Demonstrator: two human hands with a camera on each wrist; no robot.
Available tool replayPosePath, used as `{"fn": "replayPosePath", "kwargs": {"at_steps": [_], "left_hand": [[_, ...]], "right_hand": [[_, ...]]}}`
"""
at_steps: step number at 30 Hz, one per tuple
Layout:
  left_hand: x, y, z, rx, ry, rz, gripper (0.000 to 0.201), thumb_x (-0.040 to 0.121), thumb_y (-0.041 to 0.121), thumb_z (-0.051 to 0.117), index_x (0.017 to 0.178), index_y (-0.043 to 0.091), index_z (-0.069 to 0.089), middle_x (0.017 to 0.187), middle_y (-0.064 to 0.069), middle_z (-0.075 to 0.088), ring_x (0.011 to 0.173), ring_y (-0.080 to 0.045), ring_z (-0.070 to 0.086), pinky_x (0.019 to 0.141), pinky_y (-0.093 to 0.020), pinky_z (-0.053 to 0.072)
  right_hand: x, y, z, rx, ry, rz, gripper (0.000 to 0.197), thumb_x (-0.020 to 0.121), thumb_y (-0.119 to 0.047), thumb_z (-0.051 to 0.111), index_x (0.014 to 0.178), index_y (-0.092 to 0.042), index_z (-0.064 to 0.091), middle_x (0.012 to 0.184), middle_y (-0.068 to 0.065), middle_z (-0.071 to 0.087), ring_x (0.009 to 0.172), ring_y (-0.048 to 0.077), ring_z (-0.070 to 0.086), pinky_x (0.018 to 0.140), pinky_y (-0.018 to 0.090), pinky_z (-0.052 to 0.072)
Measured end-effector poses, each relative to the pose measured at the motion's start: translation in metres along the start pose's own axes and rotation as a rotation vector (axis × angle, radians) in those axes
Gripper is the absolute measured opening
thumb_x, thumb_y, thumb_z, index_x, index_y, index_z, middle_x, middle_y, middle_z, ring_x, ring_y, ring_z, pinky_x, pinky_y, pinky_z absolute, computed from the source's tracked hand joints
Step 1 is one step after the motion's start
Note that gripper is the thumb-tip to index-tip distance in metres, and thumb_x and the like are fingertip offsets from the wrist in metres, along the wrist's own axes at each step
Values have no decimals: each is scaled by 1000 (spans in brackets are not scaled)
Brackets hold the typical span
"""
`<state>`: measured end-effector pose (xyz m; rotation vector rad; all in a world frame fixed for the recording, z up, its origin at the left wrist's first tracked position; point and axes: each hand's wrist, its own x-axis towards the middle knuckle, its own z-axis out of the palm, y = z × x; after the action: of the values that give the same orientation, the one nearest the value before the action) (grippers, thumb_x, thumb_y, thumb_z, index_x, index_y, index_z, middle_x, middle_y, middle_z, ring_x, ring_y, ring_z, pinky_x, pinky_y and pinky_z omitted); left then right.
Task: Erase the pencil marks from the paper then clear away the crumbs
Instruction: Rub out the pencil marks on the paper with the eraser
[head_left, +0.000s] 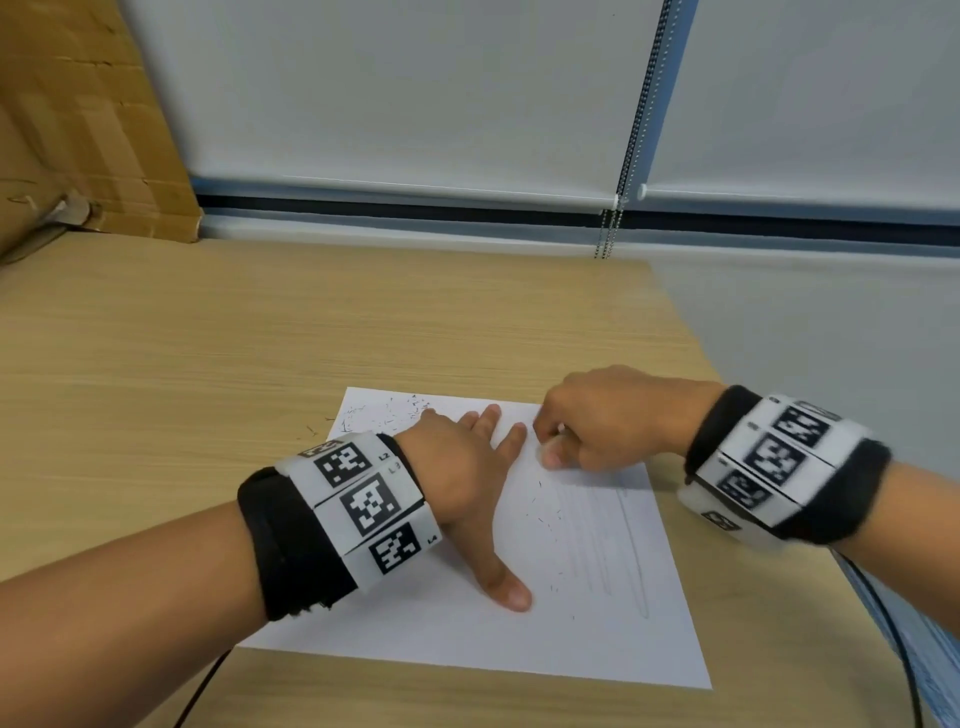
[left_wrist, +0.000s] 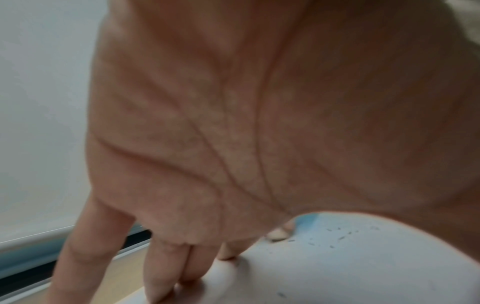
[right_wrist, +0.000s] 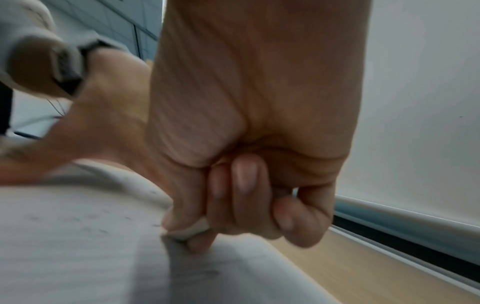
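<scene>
A white sheet of paper (head_left: 467, 623) lies flat on the wooden desk (head_left: 208, 338), toward its 5 o'clock corner. The left hand (head_left: 467, 483) is released, fingers straight and spread, pressing flat on the sheet's 10 o'clock part. The right hand (head_left: 597, 421), blurred, is clenched around a small white eraser (right_wrist: 191, 231), pinched between thumb and fingers with its tip on the paper near the 12 o'clock edge. Faint grey pencil marks (head_left: 608, 545) run down the sheet's 3 o'clock side. Dark crumbs (head_left: 395, 413) lie scattered at the 11 o'clock corner and among the lines. A cardboard box (head_left: 78, 119) stands at the desk's 10 o'clock corner.
</scene>
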<state>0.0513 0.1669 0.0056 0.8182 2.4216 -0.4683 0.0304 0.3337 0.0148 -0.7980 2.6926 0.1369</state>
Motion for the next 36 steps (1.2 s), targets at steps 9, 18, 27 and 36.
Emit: {"fn": "replayPosePath", "kwargs": {"at_steps": [9, 18, 27, 36], "left_hand": [[4, 2, -3, -1, -35, -9, 149, 57, 82, 69, 149, 21, -31, 158, -11, -31, 152, -27, -6, 120, -52, 15], [5, 1, -1, -14, -29, -14, 149, 56, 82, 71, 149, 24, -30, 159, -9, -30, 152, -25, -3, 120, -49, 20], [5, 1, -1, 4, -34, -19, 149, 56, 83, 70, 149, 24, -31, 159, -8, -31, 152, -25, -3, 120, -49, 20], [6, 2, -3, -3, -45, -20, 149, 56, 83, 69, 148, 22, -32, 158, -8, -32, 152, -26, -4, 120, -48, 18]], "right_hand": [[-11, -2, 5, -9, 79, 24, 26, 95, -41, 51, 77, -23, 61, 66, -8, 54, 66, 13, 52, 56, 28, 34], [-21, -8, 6, -21, 24, 33, 25, 94, -39, 52, 84, -19, 64, 69, -6, 58, 65, 14, 52, 57, 29, 37], [-35, -24, 8, -23, -23, 17, 21, 93, -38, 52, 84, -22, 63, 66, -7, 55, 66, 15, 52, 63, 32, 42], [-50, -36, 10, -46, -37, -21, 26, 92, -37, 54, 72, -20, 51, 60, -6, 47, 59, 13, 44, 67, 33, 45]]}}
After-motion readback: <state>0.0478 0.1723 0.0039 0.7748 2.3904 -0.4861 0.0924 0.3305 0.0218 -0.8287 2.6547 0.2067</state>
